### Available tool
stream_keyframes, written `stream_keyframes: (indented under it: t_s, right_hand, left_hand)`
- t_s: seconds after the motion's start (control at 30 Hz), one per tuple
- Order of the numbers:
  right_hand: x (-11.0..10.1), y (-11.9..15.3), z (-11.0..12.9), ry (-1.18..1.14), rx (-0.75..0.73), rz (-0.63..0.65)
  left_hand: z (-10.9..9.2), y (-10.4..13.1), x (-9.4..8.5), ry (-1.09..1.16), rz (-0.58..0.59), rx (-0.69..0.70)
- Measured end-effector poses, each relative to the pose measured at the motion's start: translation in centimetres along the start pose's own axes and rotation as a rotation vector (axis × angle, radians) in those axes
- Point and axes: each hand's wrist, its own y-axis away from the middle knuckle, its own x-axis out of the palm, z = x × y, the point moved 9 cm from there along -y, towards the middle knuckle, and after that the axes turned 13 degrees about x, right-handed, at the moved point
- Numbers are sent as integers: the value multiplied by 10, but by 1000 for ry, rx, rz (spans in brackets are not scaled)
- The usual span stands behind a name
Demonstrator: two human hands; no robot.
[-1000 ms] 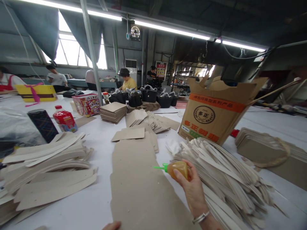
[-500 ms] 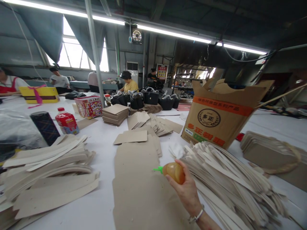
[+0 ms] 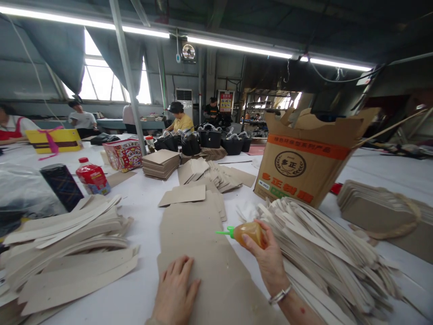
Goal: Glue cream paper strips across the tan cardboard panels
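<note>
My right hand (image 3: 267,253) is wrapped round a glue bottle (image 3: 248,234), a soft amber squeeze bottle with a green nozzle. It is held sideways, its nozzle pointing left above the grey cardboard sheets (image 3: 192,228). These sheets run in an overlapping row away from me. On the near part of the row rests my left hand (image 3: 176,289), palm down with the fingers stretched out and nothing held. Close to the right hand lies a fanned heap of pale cardboard strips (image 3: 314,253).
More curved cardboard pieces (image 3: 77,262) are piled at the left. A red bottle (image 3: 92,176) and a dark cylinder (image 3: 61,187) stand behind them. An open carton (image 3: 301,167) stands at the right. Black bags (image 3: 209,135) and a person in yellow (image 3: 182,121) are farther back.
My left hand has come into view and lies on the cardboard. The right hand still holds the glue bottle, now slightly higher and turned more level. The view has shifted a little.
</note>
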Motion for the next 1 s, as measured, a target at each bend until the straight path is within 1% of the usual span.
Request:
stream_keyframes:
  t_s: [0.1, 0.3, 0.47, 0.6, 0.7, 0.8, 1.0]
  right_hand:
    - [3, -1, -4, -7, 49, 62]
    - [4, -3, -7, 5, 38, 72]
    - [2, -3, -7, 100, 7, 48]
    - [2, 2, -1, 203, -64, 22]
    - [6, 8, 2, 266, -113, 21]
    - [13, 15, 4, 331, -156, 49]
    - [27, 23, 15, 459, -330, 93]
  left_hand:
    - [-6, -4, 3, 17, 5, 4]
    - [-4, -3, 7, 26, 5, 23]
    - [-5, -4, 6, 30, 15, 26]
    - [-6, -5, 6, 37, 7, 32]
    - [-3, -5, 6, 46, -4, 47]
    - [3, -6, 3, 37, -22, 78]
    - [17, -10, -1, -30, -22, 76]
